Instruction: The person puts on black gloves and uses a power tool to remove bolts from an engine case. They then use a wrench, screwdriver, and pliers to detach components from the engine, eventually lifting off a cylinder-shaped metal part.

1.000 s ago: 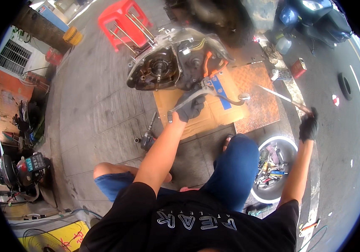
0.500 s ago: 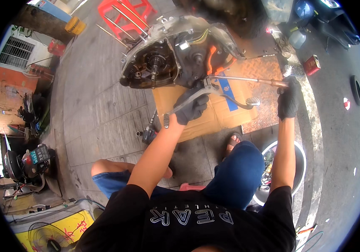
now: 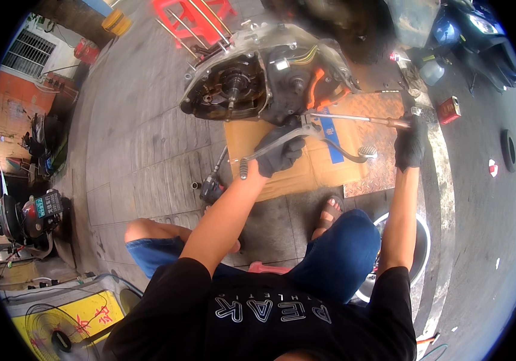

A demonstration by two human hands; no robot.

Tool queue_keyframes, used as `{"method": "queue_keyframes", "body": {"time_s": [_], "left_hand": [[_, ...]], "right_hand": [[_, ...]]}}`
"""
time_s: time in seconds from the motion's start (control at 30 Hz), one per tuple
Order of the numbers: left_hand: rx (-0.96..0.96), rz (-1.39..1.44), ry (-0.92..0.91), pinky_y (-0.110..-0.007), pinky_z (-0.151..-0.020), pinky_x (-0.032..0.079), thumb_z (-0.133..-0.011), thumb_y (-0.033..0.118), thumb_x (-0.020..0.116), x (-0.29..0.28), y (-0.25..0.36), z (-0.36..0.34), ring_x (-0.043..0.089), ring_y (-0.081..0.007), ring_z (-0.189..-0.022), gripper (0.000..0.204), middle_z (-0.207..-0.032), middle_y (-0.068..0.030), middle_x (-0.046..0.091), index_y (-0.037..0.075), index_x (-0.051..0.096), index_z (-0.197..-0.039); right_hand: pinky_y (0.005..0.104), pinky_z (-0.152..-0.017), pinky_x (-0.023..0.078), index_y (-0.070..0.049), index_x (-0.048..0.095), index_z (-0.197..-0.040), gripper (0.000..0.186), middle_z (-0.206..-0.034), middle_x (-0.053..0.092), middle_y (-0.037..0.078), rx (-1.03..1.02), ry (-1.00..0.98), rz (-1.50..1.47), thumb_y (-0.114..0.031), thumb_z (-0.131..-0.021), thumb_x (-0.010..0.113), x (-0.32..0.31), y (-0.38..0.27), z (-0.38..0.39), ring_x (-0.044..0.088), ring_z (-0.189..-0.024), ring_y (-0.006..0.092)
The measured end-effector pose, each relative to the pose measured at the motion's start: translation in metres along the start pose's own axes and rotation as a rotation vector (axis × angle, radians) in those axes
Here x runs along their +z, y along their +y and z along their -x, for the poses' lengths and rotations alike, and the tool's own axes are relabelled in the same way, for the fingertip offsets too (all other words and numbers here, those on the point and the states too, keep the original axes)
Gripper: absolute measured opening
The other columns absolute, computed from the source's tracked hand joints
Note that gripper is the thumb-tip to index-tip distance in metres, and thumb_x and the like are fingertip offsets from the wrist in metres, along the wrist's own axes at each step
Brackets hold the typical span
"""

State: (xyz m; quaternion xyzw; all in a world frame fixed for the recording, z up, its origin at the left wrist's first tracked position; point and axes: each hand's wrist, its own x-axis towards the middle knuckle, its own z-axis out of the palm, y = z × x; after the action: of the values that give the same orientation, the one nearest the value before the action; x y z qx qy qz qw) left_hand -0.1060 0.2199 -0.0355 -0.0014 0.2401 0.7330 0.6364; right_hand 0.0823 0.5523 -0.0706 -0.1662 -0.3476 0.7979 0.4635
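The left hand point(image 3: 281, 153) is curled around 1 metal foot lever point(image 3: 313, 129), held over the cardboard point(image 3: 324, 172) near the engine casing point(image 3: 279, 78); the right hand point(image 3: 410, 144) is closed on the handle of 1 screwdriver point(image 3: 379, 121), its tip pointed at the lever's middle. 1 metal bowl point(image 3: 425, 246) is set beside the right knee point(image 3: 354, 237), its contents mostly hidden; 1 red tin point(image 3: 448, 111) and 1 yellow bucket point(image 3: 115, 22) are seen.

Wide fisheye view downward from head height
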Motion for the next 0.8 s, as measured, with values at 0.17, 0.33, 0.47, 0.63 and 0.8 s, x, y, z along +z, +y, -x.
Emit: {"method": "queue_keyframes", "body": {"time_s": [0.17, 0.33, 0.47, 0.63, 0.8], "left_hand": [[0.027, -0.060, 0.099, -0.024, -0.040, 0.028, -0.101, 0.035, 0.046, -0.002, -0.003, 0.000, 0.040, -0.0100, -0.052, 0.029, -0.069, -0.0003, 0.048, 0.011, 0.057, -0.112], [0.031, -0.125, 0.086, -0.021, -0.038, 0.027, -0.099, 0.038, 0.054, 0.011, -0.005, 0.005, 0.040, -0.0080, -0.048, 0.020, -0.072, 0.0032, 0.051, 0.019, 0.056, -0.105], [0.025, -0.088, 0.063, -0.023, -0.038, 0.026, -0.100, 0.041, 0.049, -0.005, -0.005, 0.007, 0.039, -0.0096, -0.048, 0.026, -0.069, 0.0023, 0.048, 0.017, 0.057, -0.107], [0.023, -0.177, 0.163, -0.024, -0.037, 0.025, -0.102, 0.045, 0.039, 0.009, -0.004, -0.001, 0.036, -0.0112, -0.045, 0.039, -0.059, 0.0016, 0.041, 0.014, 0.060, -0.109], [-0.024, -0.100, 0.134, -0.022, -0.037, 0.032, -0.101, 0.042, 0.047, -0.021, 0.000, -0.006, 0.040, -0.0081, -0.041, 0.032, -0.053, 0.0041, 0.042, 0.018, 0.057, -0.084]], "right_hand": [[0.0435, -0.088, 0.054, -0.003, 0.065, -0.097, 0.020, -0.093, 0.070, 0.013, 0.104, -0.023, -0.476, -0.022, -0.091, 0.065, 0.040, -0.001, -0.029, 0.067, -0.085, 0.0264], [0.0290, -0.052, 0.042, -0.012, 0.048, -0.074, 0.021, -0.064, 0.048, -0.004, 0.379, -0.105, -0.708, -0.018, -0.092, 0.055, 0.029, 0.030, -0.076, 0.045, -0.049, 0.0084], [0.0273, -0.045, 0.039, -0.016, 0.042, -0.066, 0.029, -0.055, 0.041, -0.007, 0.391, -0.033, -0.605, -0.019, -0.093, 0.052, 0.043, 0.034, -0.087, 0.040, -0.042, 0.0068], [0.0244, -0.039, 0.032, -0.018, 0.039, -0.063, 0.033, -0.050, 0.035, -0.007, 0.386, 0.158, -0.474, -0.023, -0.094, 0.049, 0.061, 0.021, -0.088, 0.033, -0.038, 0.0066], [0.0269, -0.043, 0.033, -0.019, 0.042, -0.066, 0.032, -0.052, 0.039, -0.003, 0.233, 0.227, -0.387, -0.030, -0.095, 0.052, 0.068, 0.034, -0.077, 0.037, -0.043, 0.0106]]}}
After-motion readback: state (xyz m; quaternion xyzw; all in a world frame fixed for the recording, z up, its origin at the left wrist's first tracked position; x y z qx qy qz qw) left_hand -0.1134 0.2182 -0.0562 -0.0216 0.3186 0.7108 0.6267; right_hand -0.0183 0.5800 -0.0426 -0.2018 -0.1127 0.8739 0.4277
